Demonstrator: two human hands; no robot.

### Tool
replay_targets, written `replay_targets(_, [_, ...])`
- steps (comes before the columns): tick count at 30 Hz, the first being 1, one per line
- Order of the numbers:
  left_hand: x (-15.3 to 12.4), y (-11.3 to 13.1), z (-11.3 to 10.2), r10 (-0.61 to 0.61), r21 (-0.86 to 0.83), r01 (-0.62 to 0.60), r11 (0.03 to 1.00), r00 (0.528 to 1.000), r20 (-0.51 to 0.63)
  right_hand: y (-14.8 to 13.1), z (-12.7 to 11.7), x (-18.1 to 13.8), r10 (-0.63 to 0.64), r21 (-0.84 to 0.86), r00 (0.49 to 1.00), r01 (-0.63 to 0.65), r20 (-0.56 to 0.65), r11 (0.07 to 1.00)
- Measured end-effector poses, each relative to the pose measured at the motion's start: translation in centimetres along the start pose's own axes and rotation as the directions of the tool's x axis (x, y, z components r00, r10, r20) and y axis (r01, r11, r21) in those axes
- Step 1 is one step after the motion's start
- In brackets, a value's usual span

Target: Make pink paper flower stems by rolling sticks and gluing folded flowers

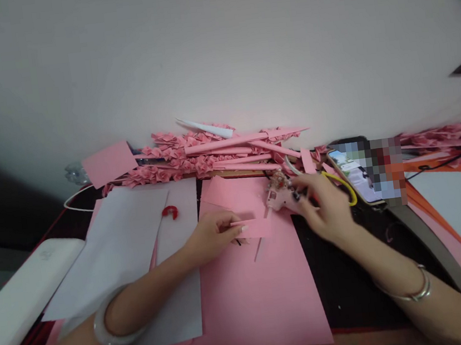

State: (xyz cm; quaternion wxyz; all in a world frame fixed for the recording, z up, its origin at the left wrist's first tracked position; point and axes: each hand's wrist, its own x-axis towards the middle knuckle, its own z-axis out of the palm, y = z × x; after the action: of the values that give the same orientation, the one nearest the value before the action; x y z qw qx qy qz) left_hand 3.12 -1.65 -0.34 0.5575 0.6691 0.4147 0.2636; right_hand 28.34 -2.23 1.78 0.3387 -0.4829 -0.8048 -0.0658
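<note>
Between the thumb and fingers of my left hand (216, 233) is a small pink paper strip (256, 228), held just above a large pink sheet (262, 297). My right hand (327, 205) curls around a pink glue gun (282, 197), whose far end has a beaded-looking cluster on it. The palm side of that grip is hidden, and the fingers are slightly blurred. Under the paper strip, a thin dark stick (257, 249) shows on the sheet. A folded pink piece (216, 192) lies beyond my left hand.
Pink paper flower stems (228, 153) are piled along the wall. White sheets (108, 243) with a red tape-like ring (170, 212) lie left, beside a white box-shaped device (31, 297). A phone (354, 174) and yellow-handled scissors (343, 184) are at right.
</note>
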Motion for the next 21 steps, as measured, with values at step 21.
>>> replay_targets(21, [-0.2, 0.2, 0.5, 0.096, 0.183, -0.106, 0.977, 0.993, 0.063, -5.6, 3.3, -2.5, 0.064, 0.550, 0.900, -0.318, 0.430, 0.772])
